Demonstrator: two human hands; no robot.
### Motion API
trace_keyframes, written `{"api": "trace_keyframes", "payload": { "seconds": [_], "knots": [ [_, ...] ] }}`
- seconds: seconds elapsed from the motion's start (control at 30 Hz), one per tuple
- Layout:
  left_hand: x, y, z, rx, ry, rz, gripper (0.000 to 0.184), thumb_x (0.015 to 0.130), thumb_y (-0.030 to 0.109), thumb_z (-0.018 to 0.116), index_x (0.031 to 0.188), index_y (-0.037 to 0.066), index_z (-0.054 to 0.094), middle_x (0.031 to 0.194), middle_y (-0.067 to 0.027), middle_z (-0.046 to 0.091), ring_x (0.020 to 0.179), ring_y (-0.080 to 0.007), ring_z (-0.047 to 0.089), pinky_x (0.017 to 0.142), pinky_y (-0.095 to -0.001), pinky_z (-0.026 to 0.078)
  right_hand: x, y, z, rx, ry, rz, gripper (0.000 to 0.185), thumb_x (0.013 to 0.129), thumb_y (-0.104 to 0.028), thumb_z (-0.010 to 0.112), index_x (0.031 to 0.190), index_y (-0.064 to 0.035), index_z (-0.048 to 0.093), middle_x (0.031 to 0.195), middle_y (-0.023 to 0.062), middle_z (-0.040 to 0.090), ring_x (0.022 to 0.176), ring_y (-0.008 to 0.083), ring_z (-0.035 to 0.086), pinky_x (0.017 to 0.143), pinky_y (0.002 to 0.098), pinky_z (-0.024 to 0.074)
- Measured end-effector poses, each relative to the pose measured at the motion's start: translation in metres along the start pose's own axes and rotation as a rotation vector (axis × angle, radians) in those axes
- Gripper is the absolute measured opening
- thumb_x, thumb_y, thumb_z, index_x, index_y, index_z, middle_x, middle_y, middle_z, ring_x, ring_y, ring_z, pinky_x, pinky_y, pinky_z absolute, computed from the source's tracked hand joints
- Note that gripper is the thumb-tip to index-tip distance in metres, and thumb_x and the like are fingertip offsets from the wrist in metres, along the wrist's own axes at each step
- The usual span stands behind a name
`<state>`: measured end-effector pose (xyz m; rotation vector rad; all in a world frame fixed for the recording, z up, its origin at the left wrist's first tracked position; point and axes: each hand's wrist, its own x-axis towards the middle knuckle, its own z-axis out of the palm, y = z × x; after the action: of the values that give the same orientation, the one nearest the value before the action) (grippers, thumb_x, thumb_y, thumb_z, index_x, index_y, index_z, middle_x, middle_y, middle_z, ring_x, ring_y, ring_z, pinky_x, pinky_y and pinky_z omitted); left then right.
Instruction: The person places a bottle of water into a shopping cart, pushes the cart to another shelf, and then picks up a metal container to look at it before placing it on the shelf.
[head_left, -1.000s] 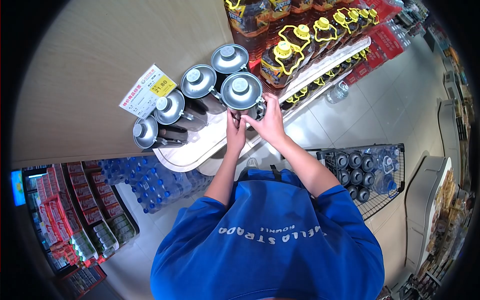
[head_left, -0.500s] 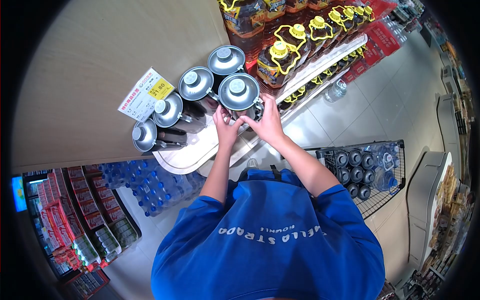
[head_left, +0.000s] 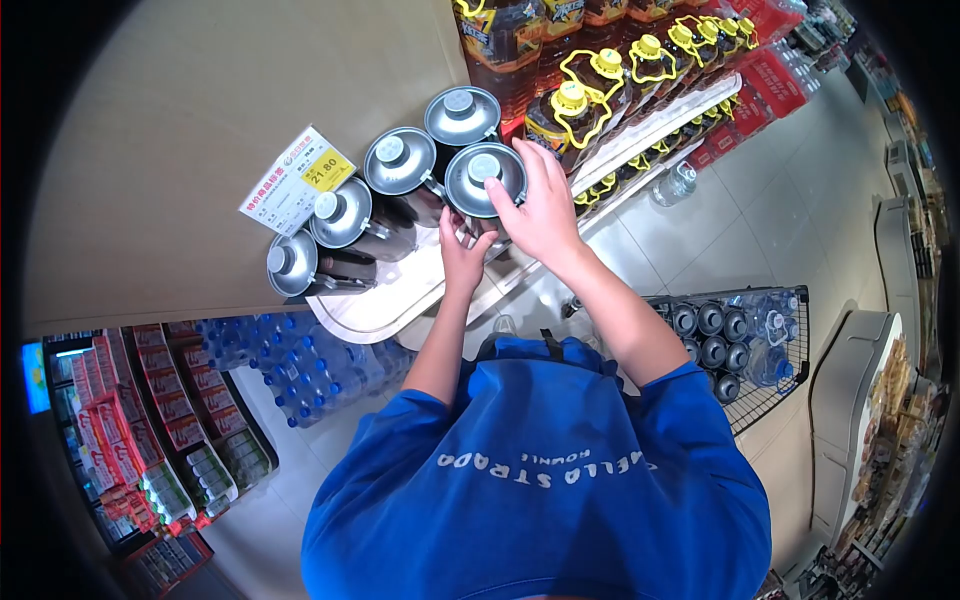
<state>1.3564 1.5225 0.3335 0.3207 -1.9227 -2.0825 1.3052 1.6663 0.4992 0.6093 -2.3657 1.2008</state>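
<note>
Several dark containers with round silver tops and grey caps stand on a white rounded shelf [head_left: 345, 318]. My right hand [head_left: 541, 212] lies on the right side of the front container [head_left: 473, 188], thumb on its top near the cap and fingers along the rim. Below that rim, my left hand [head_left: 463, 255] touches the container's lower side with its fingers apart. Just left and behind are a second container [head_left: 400, 160] and a third [head_left: 462, 115]. Two more, one nearer [head_left: 340, 212] and one at the shelf end [head_left: 291, 263], stand beside a price card [head_left: 290, 185].
Large dark drink bottles [head_left: 570, 115] with yellow caps line the upper right shelf. A wire cart [head_left: 770, 395] holds silver-topped containers and water bottles. Blue-capped water bottles [head_left: 300, 365] are stacked at lower left. One clear bottle [head_left: 675, 185] stands on the floor.
My right hand has moved up from the container's side onto its top and rim. My left hand has shifted slightly right, staying at the lower side. The view has swung slightly.
</note>
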Motion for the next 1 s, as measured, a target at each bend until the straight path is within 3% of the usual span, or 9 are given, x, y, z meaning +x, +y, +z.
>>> {"api": "trace_keyframes", "payload": {
  "seconds": [0.07,0.1,0.2,0.23,0.47,0.7,0.8,0.9,1.0],
  "knots": [
    [0.001,-0.005,0.000,0.001,0.007,-0.007,0.104,0.074,0.012,0.089,0.154,0.002,0.025,0.143,-0.0187,0.039,0.132,-0.0303,0.046,0.108,-0.0460,0.048,0.028,-0.011,-0.001,-0.116,-0.036,0.050,0.072,0.088,-0.036,0.074,0.140,0.0067,0.047,0.134,0.0273,0.055,0.126,0.0402,0.054,0.108,0.0448,0.0426],
    [0.001,-0.008,-0.001,0.011,0.009,-0.011,0.104,0.074,0.013,0.089,0.155,0.002,0.025,0.142,-0.0188,0.039,0.132,-0.0302,0.046,0.108,-0.0464,0.048,0.043,-0.019,-0.004,-0.132,-0.108,0.087,0.082,0.085,-0.044,0.074,0.139,0.0095,0.044,0.133,0.0292,0.053,0.124,0.0434,0.056,0.105,0.0473,0.0469],
    [-0.001,-0.006,-0.001,0.034,0.019,-0.026,0.106,0.073,0.017,0.091,0.155,0.002,0.025,0.142,-0.0188,0.039,0.133,-0.0302,0.045,0.108,-0.0480,0.048,0.082,-0.036,-0.004,-0.242,-0.323,0.267,0.087,0.079,-0.050,0.078,0.137,0.0078,0.048,0.131,0.0290,0.057,0.117,0.0417,0.062,0.099,0.0455,0.0517],
    [-0.001,-0.007,0.000,0.035,0.023,-0.021,0.106,0.073,0.017,0.091,0.155,0.002,0.025,0.141,-0.0187,0.040,0.132,-0.0302,0.045,0.108,-0.0481,0.048,0.092,-0.033,0.003,-0.290,-0.386,0.276,0.088,0.076,-0.052,0.080,0.133,0.0075,0.050,0.127,0.0296,0.059,0.111,0.0420,0.066,0.093,0.0473,0.0555],
    [0.001,-0.006,-0.001,0.027,-0.001,0.021,0.104,0.074,0.019,0.090,0.154,0.002,0.026,0.141,-0.0182,0.039,0.132,-0.0298,0.046,0.107,-0.0478,0.048,0.122,-0.039,0.024,-0.486,-0.546,0.226,0.087,0.071,-0.055,0.085,0.123,0.0086,0.056,0.122,0.0295,0.061,0.111,0.0400,0.066,0.093,0.0452,0.0570],
    [-0.002,-0.001,-0.001,0.066,0.013,-0.001,0.104,0.075,0.020,0.090,0.155,0.003,0.026,0.141,-0.0182,0.039,0.132,-0.0298,0.046,0.107,-0.0465,0.048,0.135,-0.040,0.022,-0.545,-0.566,0.192,0.077,0.068,-0.053,0.088,0.116,0.0020,0.062,0.108,0.0186,0.073,0.103,0.0322,0.072,0.087,0.0420,0.0594],
    [-0.001,-0.001,0.000,0.068,0.017,0.003,0.104,0.075,0.020,0.089,0.155,0.002,0.026,0.141,-0.0183,0.039,0.132,-0.0297,0.047,0.108,-0.0462,0.048,0.135,-0.032,0.023,-0.518,-0.538,0.090,0.077,0.069,-0.054,0.086,0.111,0.0057,0.059,0.097,0.0235,0.073,0.092,0.0379,0.074,0.082,0.0452,0.0598],
    [0.000,-0.003,0.001,0.058,0.018,0.008,0.104,0.076,0.020,0.089,0.155,0.001,0.025,0.141,-0.0185,0.039,0.131,-0.0295,0.047,0.107,-0.0458,0.048,0.136,-0.030,0.025,-0.525,-0.533,0.061,0.076,0.069,-0.052,0.086,0.110,0.0055,0.059,0.094,0.0234,0.074,0.090,0.0377,0.074,0.080,0.0447,0.0599],
    [-0.001,0.001,0.001,0.071,0.026,0.003,0.103,0.076,0.020,0.089,0.155,0.000,0.025,0.141,-0.0186,0.039,0.131,-0.0294,0.047,0.107,-0.0453,0.049,0.139,-0.033,0.024,-0.562,-0.587,0.098,0.076,0.067,-0.050,0.089,0.113,0.0027,0.060,0.103,0.0198,0.074,0.097,0.0336,0.073,0.086,0.0410,0.0594]
  ]
}}
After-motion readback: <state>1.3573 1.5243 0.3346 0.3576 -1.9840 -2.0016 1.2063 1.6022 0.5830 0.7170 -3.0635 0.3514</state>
